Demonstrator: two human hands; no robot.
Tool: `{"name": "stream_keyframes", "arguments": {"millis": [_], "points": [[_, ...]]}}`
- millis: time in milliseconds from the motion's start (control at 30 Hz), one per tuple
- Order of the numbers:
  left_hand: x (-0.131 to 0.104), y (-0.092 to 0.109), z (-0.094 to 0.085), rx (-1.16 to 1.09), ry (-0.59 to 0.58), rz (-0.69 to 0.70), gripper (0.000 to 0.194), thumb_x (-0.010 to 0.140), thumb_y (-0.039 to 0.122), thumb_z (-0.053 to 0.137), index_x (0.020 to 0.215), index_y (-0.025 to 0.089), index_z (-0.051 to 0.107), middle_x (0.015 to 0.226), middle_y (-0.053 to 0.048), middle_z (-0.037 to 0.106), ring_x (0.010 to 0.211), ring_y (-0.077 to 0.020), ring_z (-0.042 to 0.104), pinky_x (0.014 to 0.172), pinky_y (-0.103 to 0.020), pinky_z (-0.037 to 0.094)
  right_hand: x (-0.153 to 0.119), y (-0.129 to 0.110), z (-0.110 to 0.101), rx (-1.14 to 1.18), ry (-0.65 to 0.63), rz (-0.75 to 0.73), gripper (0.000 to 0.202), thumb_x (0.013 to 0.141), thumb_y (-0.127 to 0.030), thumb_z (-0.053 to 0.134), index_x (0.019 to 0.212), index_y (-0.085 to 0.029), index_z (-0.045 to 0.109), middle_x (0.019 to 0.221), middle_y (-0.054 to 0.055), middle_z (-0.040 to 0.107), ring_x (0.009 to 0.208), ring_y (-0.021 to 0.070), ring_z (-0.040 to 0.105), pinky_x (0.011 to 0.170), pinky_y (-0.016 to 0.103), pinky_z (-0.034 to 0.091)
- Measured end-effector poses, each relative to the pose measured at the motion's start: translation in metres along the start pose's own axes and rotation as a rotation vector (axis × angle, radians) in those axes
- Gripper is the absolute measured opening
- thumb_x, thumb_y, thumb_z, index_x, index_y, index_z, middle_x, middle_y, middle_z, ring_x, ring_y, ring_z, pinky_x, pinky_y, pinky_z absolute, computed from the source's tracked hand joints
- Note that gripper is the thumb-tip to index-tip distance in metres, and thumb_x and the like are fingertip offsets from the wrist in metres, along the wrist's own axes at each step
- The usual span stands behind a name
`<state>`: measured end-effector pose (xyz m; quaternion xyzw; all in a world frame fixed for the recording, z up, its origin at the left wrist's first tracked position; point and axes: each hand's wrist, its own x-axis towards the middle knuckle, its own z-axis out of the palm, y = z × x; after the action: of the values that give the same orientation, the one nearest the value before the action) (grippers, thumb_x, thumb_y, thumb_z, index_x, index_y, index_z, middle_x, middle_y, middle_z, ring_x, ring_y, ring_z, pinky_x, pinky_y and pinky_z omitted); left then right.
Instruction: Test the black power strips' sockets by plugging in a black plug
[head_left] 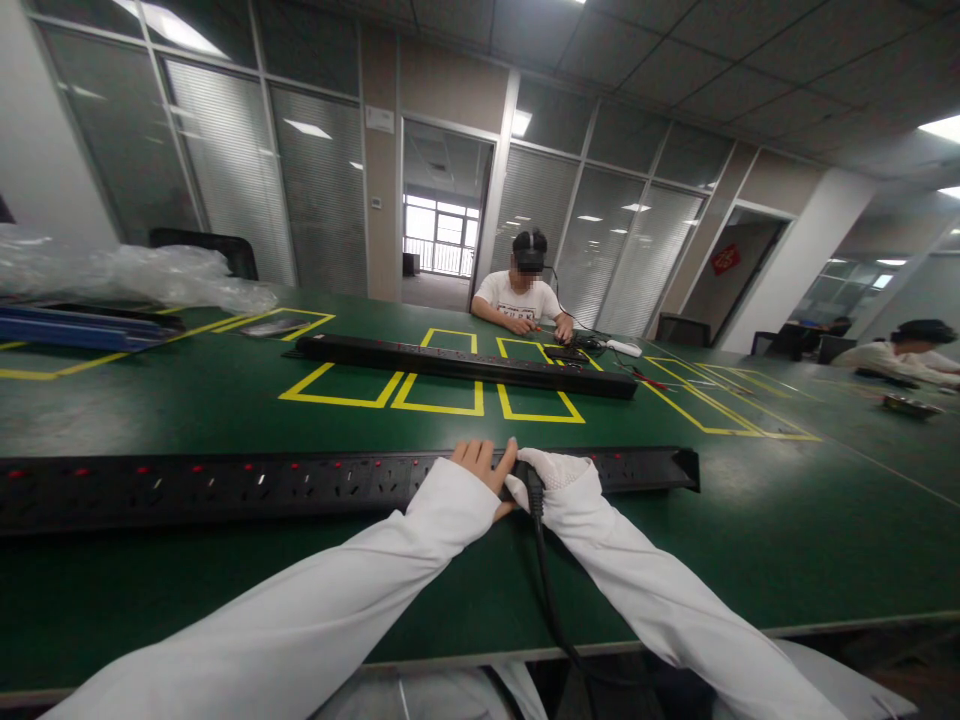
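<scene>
one long black power strip (pixel 330 482) spans mid-frame, left edge to right of centre, on surface (pixel 300 580); left hand (pixel 484 465) over it, probably steadying; white-covered right hand (pixel 553 474) at black cable (pixel 541 560); can't tell if either hand grips.

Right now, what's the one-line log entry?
left hand: on near power strip | right hand: at plug, grip unclear | far power strip: on table
</scene>
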<state>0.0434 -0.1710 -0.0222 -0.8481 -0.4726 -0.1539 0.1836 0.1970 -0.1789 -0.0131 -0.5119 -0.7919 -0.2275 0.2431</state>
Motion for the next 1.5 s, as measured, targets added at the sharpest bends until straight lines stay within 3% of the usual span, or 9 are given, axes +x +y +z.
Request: {"name": "stream_keyframes", "arguments": {"millis": [300, 1500], "points": [[0.0036, 0.0024, 0.0077, 0.023, -0.021, -0.029, 0.075, 0.062, 0.052, 0.054, 0.126, 0.019, 0.033, 0.095, -0.015, 0.049, 0.081, -0.0291, 0.044, 0.070, -0.040, 0.028, -0.0014, 0.0007, 0.0029, 0.028, 0.030, -0.008, 0.036, 0.072, -0.051, 0.045, 0.093, -0.025, 0.057, 0.069, 0.000, 0.063, 0.061, 0.0146, 0.057, 0.057, 0.025, 0.030], [0.0013, -0.0004, 0.0038, 0.025, -0.031, -0.009, 0.078, 0.065, 0.052, 0.049, 0.130, 0.015, 0.026, 0.096, -0.015, 0.049, 0.082, -0.0287, 0.044, 0.071, -0.039, 0.028, -0.0013, -0.0003, 0.0023, 0.077, 0.059, 0.012, 0.034, 0.071, -0.051, 0.048, 0.091, -0.026, 0.057, 0.071, -0.002, 0.064, 0.061, 0.0149, 0.057, 0.059, 0.025, 0.031]]}}
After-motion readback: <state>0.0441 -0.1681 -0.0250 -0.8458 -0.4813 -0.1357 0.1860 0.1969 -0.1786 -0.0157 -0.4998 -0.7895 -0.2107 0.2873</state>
